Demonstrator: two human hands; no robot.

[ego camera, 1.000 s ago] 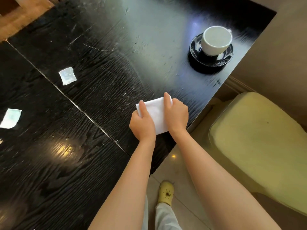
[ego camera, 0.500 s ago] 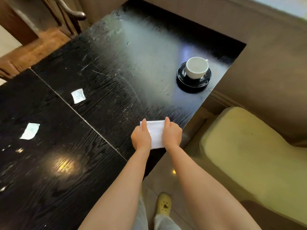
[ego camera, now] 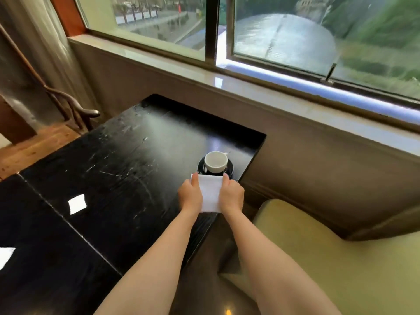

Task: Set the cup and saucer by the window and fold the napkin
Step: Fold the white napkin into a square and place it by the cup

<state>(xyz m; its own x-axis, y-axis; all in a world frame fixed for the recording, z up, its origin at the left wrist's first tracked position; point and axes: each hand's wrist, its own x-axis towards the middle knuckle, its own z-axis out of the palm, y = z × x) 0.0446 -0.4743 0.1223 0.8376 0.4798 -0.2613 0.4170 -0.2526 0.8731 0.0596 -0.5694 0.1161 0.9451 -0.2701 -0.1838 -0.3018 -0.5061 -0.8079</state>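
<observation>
While the napkin (ego camera: pixel 210 193) is held flat on the surface (ego camera: pixel 118 169), it is pinched at its two side edges, one grip on each side. The left hand (ego camera: pixel 190 196) is closed on the left edge, with its thumb (ego camera: pixel 195 182) laid along the top of the cloth; the right hand (ego camera: pixel 232 194) is closed on the right edge in the same manner. Between the two grips the white cloth is seen as a neat rectangle, so it is judged that at least one fold is made already. The edges are probably held like this so that the layers are kept aligned and are pressed down, though the number of layers cannot be told.

Just beyond the grips, at the far edge of the napkin, the dark saucer (ego camera: pixel 229 167) is placed, and the white cup (ego camera: pixel 215 162) is standing upright on it. Whether the napkin is touching the saucer cannot be decided, but they are very near. This pair is set at the corner of the surface nearest to the window (ego camera: pixel 284 37), so this part of the task is judged to be finished.

To the right of the grips a yellowish seat (ego camera: pixel 341 258) is seen beside the surface. Far to the left of the grips, two bright patches (ego camera: pixel 76 203) are seen on the dark top; whether they are papers or reflections cannot be told.
</observation>
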